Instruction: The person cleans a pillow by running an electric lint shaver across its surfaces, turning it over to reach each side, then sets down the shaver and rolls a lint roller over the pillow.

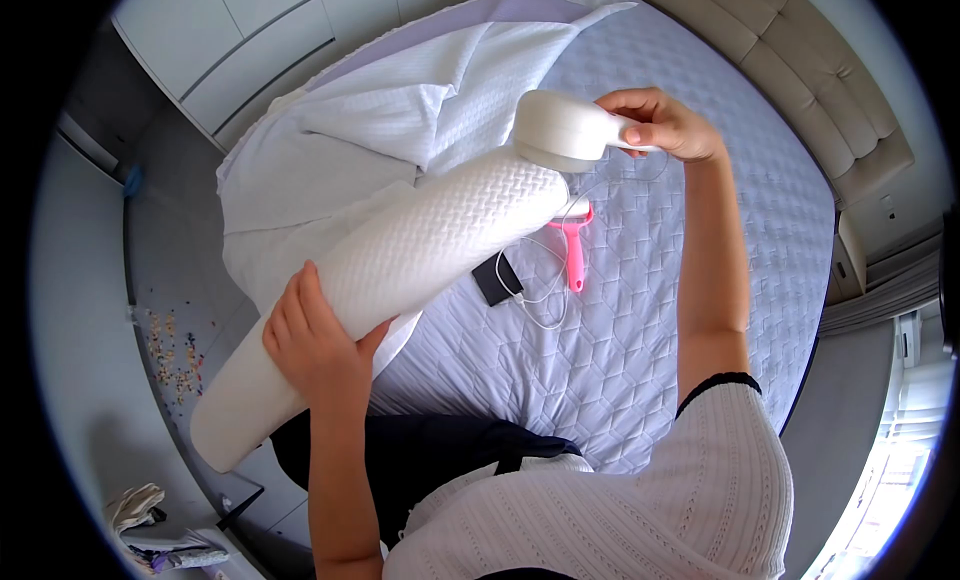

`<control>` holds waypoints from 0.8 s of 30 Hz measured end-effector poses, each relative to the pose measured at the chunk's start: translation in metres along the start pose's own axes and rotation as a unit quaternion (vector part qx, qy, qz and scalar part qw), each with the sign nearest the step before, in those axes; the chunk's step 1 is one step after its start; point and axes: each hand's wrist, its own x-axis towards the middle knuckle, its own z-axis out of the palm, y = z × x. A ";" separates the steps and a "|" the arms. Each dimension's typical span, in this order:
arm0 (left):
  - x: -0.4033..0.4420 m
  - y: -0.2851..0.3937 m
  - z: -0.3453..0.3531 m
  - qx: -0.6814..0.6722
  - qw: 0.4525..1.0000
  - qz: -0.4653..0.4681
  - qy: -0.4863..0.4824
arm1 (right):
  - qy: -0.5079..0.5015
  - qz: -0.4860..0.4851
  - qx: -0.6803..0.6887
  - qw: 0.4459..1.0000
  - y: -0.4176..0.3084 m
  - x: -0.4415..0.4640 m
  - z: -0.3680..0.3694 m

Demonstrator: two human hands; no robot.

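Observation:
A long white pillow (420, 242) with a woven-texture cover slants across the view from lower left to upper middle. My left hand (318, 335) grips it near its lower half, thumb on the near edge and fingers over the top. My right hand (665, 125) is closed around the handle of a white device (562, 128) with a round, drum-shaped head, which looks like a fabric shaver. Its head is at the pillow's upper end; whether it touches cannot be told. A thin white cable (540, 325) runs to a black power bank (497, 278) on the bed.
A pink-handled lint roller (574, 255) lies on the grey quilted mattress (640, 310). Bunched white bedding (340, 140) covers the bed's left side. A padded headboard (800, 60) stands at the upper right. Small colourful bits (178, 358) are at the far left.

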 end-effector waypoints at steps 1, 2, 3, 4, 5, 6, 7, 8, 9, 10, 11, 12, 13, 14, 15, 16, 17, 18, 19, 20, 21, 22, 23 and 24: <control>0.001 -0.001 0.001 0.001 1.000 0.003 0.007 | 0.002 -0.016 0.014 1.000 0.002 -0.001 0.000; 0.002 -0.001 0.002 0.001 1.000 0.003 0.007 | 0.002 -0.016 0.014 1.000 0.003 -0.002 0.000; 0.003 -0.002 0.002 0.004 1.000 0.004 0.009 | 0.008 -0.020 0.020 1.000 0.005 -0.003 0.000; 0.004 -0.002 0.003 0.007 1.000 0.006 0.011 | 0.014 -0.023 0.027 0.999 0.005 -0.003 0.000; 0.004 -0.002 0.003 0.007 1.000 0.006 0.011 | 0.014 -0.023 0.027 0.999 0.006 -0.002 0.000; 0.005 -0.002 0.002 0.008 1.000 0.006 0.008 | 0.028 -0.016 0.021 0.999 0.006 0.001 0.001; 0.006 -0.002 0.002 0.009 1.000 0.006 0.005 | 0.043 -0.009 0.015 0.999 0.007 0.003 0.002; 0.006 -0.001 0.002 0.009 1.000 0.007 0.004 | 0.044 -0.008 0.016 0.999 0.009 0.005 0.003; 0.005 -0.001 0.001 0.010 1.000 -0.002 -0.004 | 0.058 0.007 0.014 0.998 0.010 0.008 0.004; 0.004 -0.001 0.001 0.011 1.000 -0.011 -0.012 | 0.071 0.021 0.013 0.997 0.010 0.011 0.005; 0.004 -0.001 0.001 0.012 1.000 -0.011 -0.012 | 0.072 0.021 0.013 0.997 0.011 0.012 0.006; 0.003 0.000 0.001 0.008 1.000 -0.012 -0.010 | 0.075 0.018 0.011 0.997 0.011 0.013 0.007; 0.002 0.000 0.001 0.005 1.000 -0.013 -0.007 | 0.079 0.015 0.008 0.997 0.012 0.015 0.007; 0.002 0.000 0.001 0.005 1.000 -0.014 -0.007 | 0.078 0.015 0.008 0.997 0.012 0.016 0.007; 0.001 0.000 0.002 0.005 1.000 -0.016 -0.008 | 0.076 0.015 0.000 0.997 0.012 0.017 0.007; 0.001 0.000 0.002 0.004 1.000 -0.019 -0.009 | 0.073 0.015 -0.007 0.997 0.011 0.018 0.007; 0.001 0.000 0.001 0.004 1.000 -0.020 -0.009 | 0.072 0.015 -0.007 0.997 0.009 0.019 0.006; 0.002 0.001 0.000 0.005 1.000 -0.010 -0.010 | 0.067 0.027 -0.022 0.997 0.007 0.019 0.005; 0.002 0.001 0.000 0.007 1.000 -0.002 -0.011 | 0.060 0.040 -0.038 0.997 0.003 0.021 0.005; 0.001 0.002 0.000 0.006 1.000 -0.003 -0.011 | 0.060 0.040 -0.039 0.997 -0.002 0.023 0.004; -0.002 0.003 -0.001 0.004 1.000 -0.013 -0.014 | 0.041 0.053 -0.058 0.996 -0.007 0.025 0.004; -0.004 0.005 -0.001 0.001 1.000 -0.022 -0.015 | 0.023 0.065 -0.076 0.995 -0.013 0.027 0.004; -0.005 0.006 -0.002 0.001 1.000 -0.023 -0.015 | 0.022 0.065 -0.077 0.995 -0.019 0.029 0.005; -0.007 0.008 -0.003 0.000 1.000 -0.020 -0.018 | 0.009 0.078 -0.097 0.992 -0.026 0.033 0.006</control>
